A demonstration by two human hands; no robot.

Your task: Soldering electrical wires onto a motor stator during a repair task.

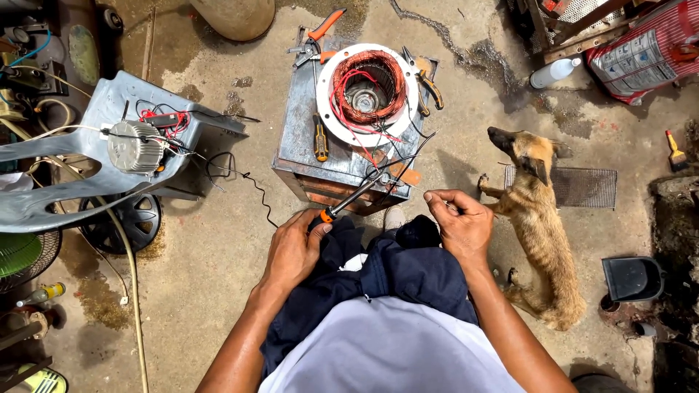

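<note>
A screwdriver [357,195] is being gripped by the left hand [295,247], its long axis pointing to 2 o'clock toward the stator [368,91]; thin wires [408,156] are being pinched by the right hand [459,222], with a dog [542,218] lying at 3 o'clock.

Repair workshop, motor stator [368,93], pliers [424,81], screwdriver [320,140]

Glossy copper windings [369,78] — dull metal box [306,138], rough concrete floor [218,247].

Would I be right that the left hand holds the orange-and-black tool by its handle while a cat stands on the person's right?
Not quite: the head view shows a brown dog there, not a cat. The left hand does hold the orange-and-black tool by its handle.
</note>
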